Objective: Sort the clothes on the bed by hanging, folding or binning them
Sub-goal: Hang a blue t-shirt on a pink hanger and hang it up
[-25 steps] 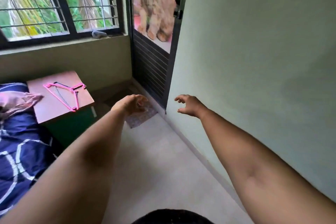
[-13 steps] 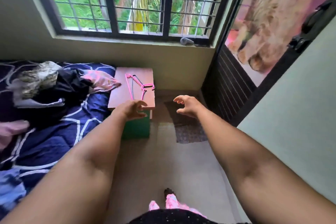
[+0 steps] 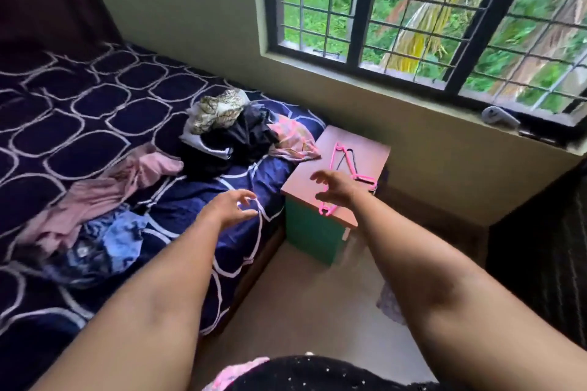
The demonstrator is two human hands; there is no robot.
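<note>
Clothes [image 3: 228, 133] on bed [image 3: 79, 111]; hangers [image 3: 346, 162] on stand [image 3: 317, 232] right.

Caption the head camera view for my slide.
Left hand and right hand, both empty, hover near clothes pile on bed and pink hangers on table.

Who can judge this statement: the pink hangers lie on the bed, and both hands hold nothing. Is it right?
Wrong in one point: the hangers lie on the table beside the bed, not on it, as the head view shows. The left hand and right hand do hold nothing.
</note>
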